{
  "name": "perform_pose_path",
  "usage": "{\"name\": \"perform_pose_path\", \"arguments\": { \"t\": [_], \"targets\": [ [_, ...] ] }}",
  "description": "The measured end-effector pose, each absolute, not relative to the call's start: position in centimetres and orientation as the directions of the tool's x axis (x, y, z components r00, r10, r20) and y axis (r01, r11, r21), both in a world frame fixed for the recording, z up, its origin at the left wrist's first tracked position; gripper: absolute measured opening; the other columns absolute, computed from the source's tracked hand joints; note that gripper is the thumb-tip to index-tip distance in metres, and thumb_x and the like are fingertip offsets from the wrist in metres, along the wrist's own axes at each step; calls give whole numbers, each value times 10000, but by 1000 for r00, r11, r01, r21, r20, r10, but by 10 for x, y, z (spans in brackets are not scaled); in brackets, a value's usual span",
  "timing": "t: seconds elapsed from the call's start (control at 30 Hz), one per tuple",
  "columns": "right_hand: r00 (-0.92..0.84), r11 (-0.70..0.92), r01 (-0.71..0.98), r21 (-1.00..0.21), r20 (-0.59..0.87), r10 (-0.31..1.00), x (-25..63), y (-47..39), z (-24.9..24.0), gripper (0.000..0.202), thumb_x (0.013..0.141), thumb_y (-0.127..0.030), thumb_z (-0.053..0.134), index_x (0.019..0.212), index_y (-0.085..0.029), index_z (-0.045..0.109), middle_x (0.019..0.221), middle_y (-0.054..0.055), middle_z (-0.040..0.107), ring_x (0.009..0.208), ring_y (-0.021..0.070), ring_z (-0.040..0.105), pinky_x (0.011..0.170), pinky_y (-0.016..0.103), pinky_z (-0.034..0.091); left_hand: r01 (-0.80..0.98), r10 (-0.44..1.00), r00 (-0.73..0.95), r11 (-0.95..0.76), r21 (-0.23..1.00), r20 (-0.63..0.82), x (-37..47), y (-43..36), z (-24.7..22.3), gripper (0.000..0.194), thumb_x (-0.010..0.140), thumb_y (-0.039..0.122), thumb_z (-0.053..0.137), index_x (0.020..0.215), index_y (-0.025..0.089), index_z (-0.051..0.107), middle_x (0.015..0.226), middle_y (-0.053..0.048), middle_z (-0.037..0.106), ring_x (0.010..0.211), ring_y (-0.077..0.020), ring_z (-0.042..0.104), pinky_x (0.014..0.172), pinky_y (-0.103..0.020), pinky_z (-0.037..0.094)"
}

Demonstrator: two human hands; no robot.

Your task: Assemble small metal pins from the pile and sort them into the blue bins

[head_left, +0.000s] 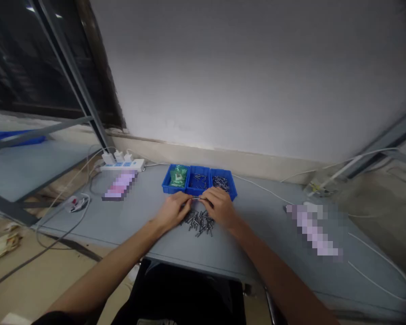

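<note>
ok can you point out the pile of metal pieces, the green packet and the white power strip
Pile of metal pieces (200,221): head view, middle of the pile
Green packet (178,176): head view, middle of its upper surface
White power strip (123,165): head view, middle of its body

1. Starting with the left hand (172,210): bare from fingertips to wrist.
2. Across now to the right hand (221,207): bare too, a match for its partner.
3. Moving up the left forearm (122,257): uncovered, slim, tapering neatly towards the wrist.
4. Over to the right forearm (274,257): the same slender taper, uncovered right down to the bottom of the view.
5. And there, low on the left, a black sleeve (52,318), cut short, well above the wrist!
6. Finally, at bottom centre, black clothing (186,298), with a pale patch (155,322) at the very edge, too blurred to read.
</note>
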State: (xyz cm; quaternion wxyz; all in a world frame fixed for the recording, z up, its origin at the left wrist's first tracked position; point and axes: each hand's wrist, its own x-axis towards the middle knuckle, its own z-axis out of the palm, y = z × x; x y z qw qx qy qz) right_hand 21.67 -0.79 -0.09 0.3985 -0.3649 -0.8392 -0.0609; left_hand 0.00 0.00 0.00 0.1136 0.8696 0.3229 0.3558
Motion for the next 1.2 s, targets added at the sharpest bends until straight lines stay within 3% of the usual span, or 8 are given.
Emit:
{"name": "perform_pose_path", "arguments": {
  "t": [0.23,0.4,0.5,0.6,0.7,0.87,1.07,1.2],
  "targets": [
    [-468,734,656,-177,667,579,215,-9,2,204,1030,-285,490,883,-205,606,859,49,675,825,184,595,796,331,423,486,636,530,-770,413,561,0,3,-4,205,984,208,515,1058,182,705,907,-60,709,840,-170,633,797,-303,509],
    [-473,700,698,-150,638,608,215,-10,0,333,1044,-317,470,742,-208,560,730,25,646,727,166,576,762,326,377,489,627,533,-776,398,569,1,3,-5,187,972,203,531,1028,172,707,881,-57,702,812,-166,629,784,-301,510],
    [-492,724,668,-173,627,604,216,-11,1,241,1002,-387,560,847,-204,586,792,25,673,742,172,584,750,321,382,500,645,525,-761,412,555,1,3,-5,182,967,199,542,1033,175,710,883,-51,701,811,-164,631,778,-294,504],
    [-515,743,645,-181,616,596,215,-12,3,143,1008,-336,545,990,-202,591,919,47,696,829,187,607,788,325,405,508,654,524,-754,417,545,0,3,-4,190,970,192,538,1052,175,709,889,-49,699,798,-157,624,772,-287,498],
    [-511,735,655,-173,615,600,214,-11,3,157,1035,-251,467,957,-204,595,922,51,700,834,182,612,795,324,407,510,650,532,-757,407,542,1,2,-4,185,971,196,539,1033,167,710,872,-48,694,784,-158,615,764,-287,494],
    [-495,713,685,-149,624,605,215,-9,-1,290,1047,-314,467,815,-204,602,786,31,690,747,169,605,765,327,382,488,630,555,-775,400,543,2,1,-2,194,978,197,526,1020,161,712,849,-49,683,771,-157,603,760,-288,485],
    [-511,730,659,-181,605,611,216,-11,1,169,1014,-355,539,998,-197,597,915,48,710,793,180,608,765,322,392,501,647,553,-762,412,525,0,2,-3,187,973,190,537,1031,171,713,852,-39,683,772,-150,601,757,-278,478],
    [-504,698,700,-153,587,634,215,-10,0,262,1054,-329,446,864,-206,577,824,39,694,738,175,593,747,323,375,498,644,544,-764,410,539,1,1,-3,178,970,190,542,1013,166,713,863,-44,688,785,-148,609,773,-274,485]
  ]
}}
